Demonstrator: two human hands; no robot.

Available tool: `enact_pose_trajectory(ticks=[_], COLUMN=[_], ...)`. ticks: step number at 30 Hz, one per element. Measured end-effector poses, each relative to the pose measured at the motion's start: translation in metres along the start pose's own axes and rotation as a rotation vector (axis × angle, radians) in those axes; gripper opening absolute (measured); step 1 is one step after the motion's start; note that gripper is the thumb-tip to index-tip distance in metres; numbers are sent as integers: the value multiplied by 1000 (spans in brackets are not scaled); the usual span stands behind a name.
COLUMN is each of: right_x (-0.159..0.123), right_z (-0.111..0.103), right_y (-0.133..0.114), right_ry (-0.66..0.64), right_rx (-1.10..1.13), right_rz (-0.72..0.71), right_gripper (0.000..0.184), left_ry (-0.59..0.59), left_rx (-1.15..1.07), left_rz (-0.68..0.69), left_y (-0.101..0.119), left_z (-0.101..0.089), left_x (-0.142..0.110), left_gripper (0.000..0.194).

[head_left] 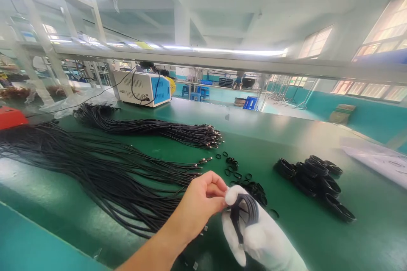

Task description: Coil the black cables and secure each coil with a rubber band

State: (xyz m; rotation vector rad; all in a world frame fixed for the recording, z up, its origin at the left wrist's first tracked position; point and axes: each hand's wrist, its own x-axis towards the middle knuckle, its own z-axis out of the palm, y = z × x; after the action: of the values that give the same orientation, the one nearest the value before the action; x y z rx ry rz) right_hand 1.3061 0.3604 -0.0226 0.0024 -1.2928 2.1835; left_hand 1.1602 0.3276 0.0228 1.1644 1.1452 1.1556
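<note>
My right hand (254,233), in a white glove, is closed around a coiled black cable (246,211) just above the green table (95,228). My bare left hand (203,199) pinches the top of that coil with thumb and fingers, touching the glove. Small black rubber bands (233,167) lie scattered on the table just beyond both hands. A large spread of loose black cables (95,169) with metal ends lies to the left of my left hand.
A pile of finished black cable coils (314,180) sits to the right. A second cable bundle (152,127) lies further back. A white and blue machine (143,89) stands at the back left, a red box (11,116) at the far left, plastic sheets (378,159) at the right.
</note>
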Motion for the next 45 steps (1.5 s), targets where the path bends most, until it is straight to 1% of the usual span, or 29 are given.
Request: enact_pose_trajectory(ticks=[2, 3, 5, 6, 7, 8, 10, 11, 12, 13, 15, 18, 20, 21, 23, 25, 27, 29, 31, 33, 34, 35, 37, 38, 39, 41, 43, 45], right_x=[0, 0, -1, -1, -1, -1, 0, 1, 2, 3, 6, 9, 9, 8, 8, 8, 10, 12, 14, 16, 17, 18, 19, 19, 19, 17, 15, 15], right_z=[-3, -4, -6, -6, -6, -7, -7, -7, -7, -8, -10, -13, -14, -14, -11, -8, -6, -6, -7, -6, -5, -4, -1, 0, 1, 1, 0, -1], right_y=[-1, -2, -3, -3, -2, -1, 3, 6, 8, 11, 15, 19, 20, 20, 18, 17, 17, 19, 20, 20, 20, 19, 16, 14, 13, 11, 11, 12], right_ry=[6, 19, 59, 76, 79, 75, 37, 13, -9, -22, -22, 6, 13, 19, 24, 69, 181, 314, 365, 375, 397, 435, 519, 536, 529, 453, 360, 312], right_rx=[3, 0, -9, -11, -10, -3, 38, 83, 141, 202, 306, 376, 407, 420, 427, 404, 339, 255, 198, 147, 83, -21, -266, -355, -396, -341, -243, -197], right_rz=[-15, -23, -16, 4, 36, 68, 102, 109, 122, 139, 195, 309, 362, 367, 335, 274, 189, 112, 112, 177, 200, 201, 159, 137, 123, 121, 130, 132], right_gripper=[48, 49, 54, 57, 60, 62, 59, 57, 56, 59, 67, 74, 68, 64, 54, 53, 50, 42, 37, 44, 47, 49, 57, 63, 67, 62, 56, 55], left_ry=[12, 48, 153, 182, 172, 114, -56, -120, -153, -157, -116, -58, -36, -30, -21, -6, 13, -17, -116, -193, -190, -159, -68, -23, 16, 60, 45, -12], left_rx=[15, 55, 225, 339, 456, 565, 703, 727, 731, 721, 685, 648, 608, 582, 535, 524, 546, 511, 384, 260, 237, 244, 279, 280, 264, 195, 146, 143], left_rz=[31, 58, 152, 210, 267, 312, 356, 352, 335, 313, 270, 231, 206, 194, 177, 168, 154, 100, 17, -58, -82, -95, -111, -108, -96, -73, -84, -117], left_y=[-1, 0, 9, 14, 21, 27, 34, 35, 34, 32, 24, 12, 7, 5, 3, 2, 3, 7, 12, 15, 15, 14, 11, 9, 7, 2, -3, -8], left_z=[1, 0, -4, -6, -8, -9, -9, -8, -8, -8, -11, -16, -19, -20, -21, -23, -27, -33, -39, -42, -42, -41, -37, -35, -32, -29, -27, -25], left_x=[0, -1, -4, -6, -8, -9, -7, -5, -3, 0, 6, 11, 13, 13, 14, 16, 17, 17, 18, 19, 21, 22, 24, 24, 23, 18, 10, 2], left_gripper=[14, 15, 18, 24, 32, 38, 46, 45, 42, 40, 39, 34, 29, 27, 23, 22, 22, 22, 28, 30, 29, 27, 26, 26, 25, 21, 18, 15])
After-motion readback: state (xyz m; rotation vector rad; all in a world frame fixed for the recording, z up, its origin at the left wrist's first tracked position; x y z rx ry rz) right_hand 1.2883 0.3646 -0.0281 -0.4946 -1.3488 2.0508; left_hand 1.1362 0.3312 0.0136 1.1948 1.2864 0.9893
